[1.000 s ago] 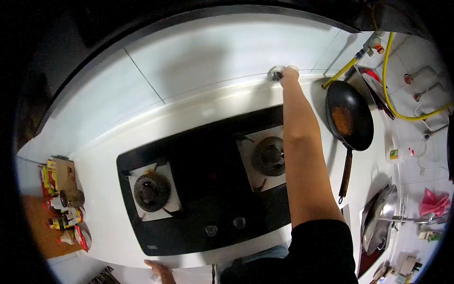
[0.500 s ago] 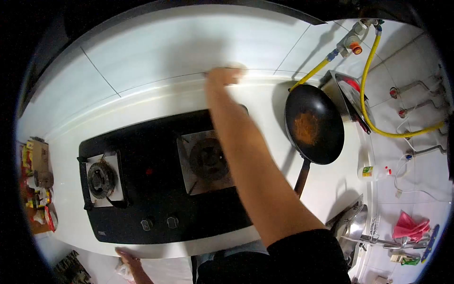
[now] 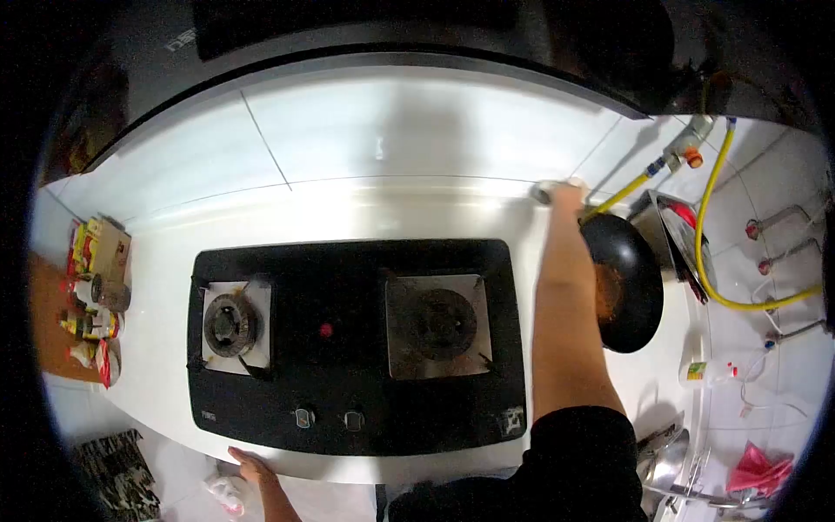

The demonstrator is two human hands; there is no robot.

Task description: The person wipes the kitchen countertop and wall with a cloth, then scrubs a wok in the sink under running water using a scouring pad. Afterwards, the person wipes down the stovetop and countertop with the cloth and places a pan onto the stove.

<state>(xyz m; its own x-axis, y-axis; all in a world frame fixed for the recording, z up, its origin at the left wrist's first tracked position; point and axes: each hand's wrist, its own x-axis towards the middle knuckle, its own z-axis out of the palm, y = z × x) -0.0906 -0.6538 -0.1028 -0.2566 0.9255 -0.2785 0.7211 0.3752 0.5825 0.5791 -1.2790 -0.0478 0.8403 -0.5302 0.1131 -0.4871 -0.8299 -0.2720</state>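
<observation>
My right hand (image 3: 565, 193) is pressed around a pale, greyish cloth-like thing (image 3: 545, 191), held against the foot of the tiled wall (image 3: 348, 148) behind the counter. The arm reaches past the right side of the black gas stove (image 3: 330, 261) and covers part of a black wok (image 3: 639, 287) with a brown patch inside. My left hand (image 3: 252, 467) rests at the counter's front edge, left of the middle, its fingers partly visible; no held object shows in it.
Packets and jars (image 3: 96, 287) stand at the far left. A yellow hose (image 3: 709, 209) runs by a metal container (image 3: 657, 226) at the right. Metal cookware (image 3: 665, 461) sits at the lower right. A dark hood (image 3: 391, 52) overhangs the wall.
My right hand has moved right along the wall's foot, from behind the stove to near the wok. The view has shifted too. My left hand remains by the front edge.
</observation>
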